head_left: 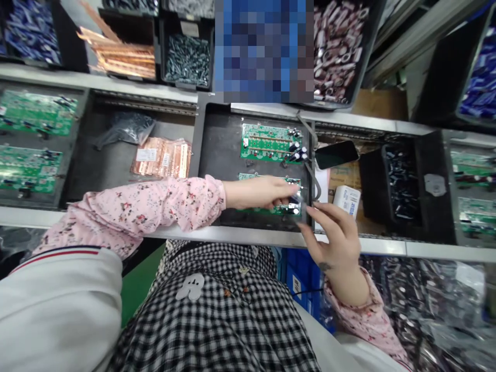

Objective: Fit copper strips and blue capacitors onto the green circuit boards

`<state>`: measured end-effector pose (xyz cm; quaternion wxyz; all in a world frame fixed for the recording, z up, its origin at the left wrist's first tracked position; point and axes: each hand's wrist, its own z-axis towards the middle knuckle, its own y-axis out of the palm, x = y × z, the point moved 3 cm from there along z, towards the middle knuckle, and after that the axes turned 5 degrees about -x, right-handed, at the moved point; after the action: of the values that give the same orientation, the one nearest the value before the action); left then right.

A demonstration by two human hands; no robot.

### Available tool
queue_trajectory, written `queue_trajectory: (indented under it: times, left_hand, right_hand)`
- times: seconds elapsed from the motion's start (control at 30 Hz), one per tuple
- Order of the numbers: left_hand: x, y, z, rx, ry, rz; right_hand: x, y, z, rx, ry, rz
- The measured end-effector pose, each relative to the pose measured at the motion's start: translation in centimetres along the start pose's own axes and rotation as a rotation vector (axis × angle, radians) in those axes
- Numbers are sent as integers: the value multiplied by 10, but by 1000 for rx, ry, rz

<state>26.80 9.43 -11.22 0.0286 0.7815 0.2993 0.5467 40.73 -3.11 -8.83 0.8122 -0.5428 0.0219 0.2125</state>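
Observation:
My left hand (pixel 267 190) reaches over the nearer green circuit board (pixel 248 177), covering much of it. Its fingers are drawn together at the board's right end, beside the capacitors (pixel 295 211); what they hold, if anything, is blurred. Just right of that board is my right hand (pixel 335 235), thumb and fingers apart, with nothing clear between them. Behind lies a second green circuit board (pixel 271 142), with long copper-coloured strips and several dark capacitors at its right end. Both boards rest in a black tray (pixel 219 139).
Left of the tray lie bagged copper strips (pixel 163 157) and a dark plastic bag (pixel 129 128). On the right are a phone (pixel 337 154), a white box (pixel 346 200) and a black parts bin (pixel 403 181). Bins of components (pixel 188 59) line the back. More boards (pixel 29 168) sit far left.

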Motion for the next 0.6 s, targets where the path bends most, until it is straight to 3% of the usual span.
queue_trajectory:
  times: [0.07, 0.1, 0.13, 0.17, 0.23, 0.33, 0.43, 0.5, 0.6]
  left_hand:
    - [3, 7, 4, -165, 24, 219]
    - [11, 4, 8, -181, 61, 335]
    - [23, -7, 13, -121, 108, 437]
    - [39, -23, 19, -13, 159, 523]
    - [79, -72, 30, 333, 213, 564]
    - [127, -144, 52, 461, 189, 536]
    - [146, -198, 67, 689, 178, 536]
    - [144, -214, 74, 672, 201, 444]
    - [136, -217, 77, 486, 233, 206]
  right_hand:
    - [-2, -4, 3, 49, -30, 59]
    - [0, -5, 4, 51, -25, 88]
    - [4, -6, 5, 46, 2, 113]
    - [10, -5, 5, 36, 48, 131]
    - [23, -3, 1, 5, 156, 144]
    - [38, 5, -6, -80, 253, 100]
    - [44, 13, -8, -135, 247, 34]
    - [43, 15, -7, -137, 212, 26]
    - [42, 16, -4, -134, 196, 49]
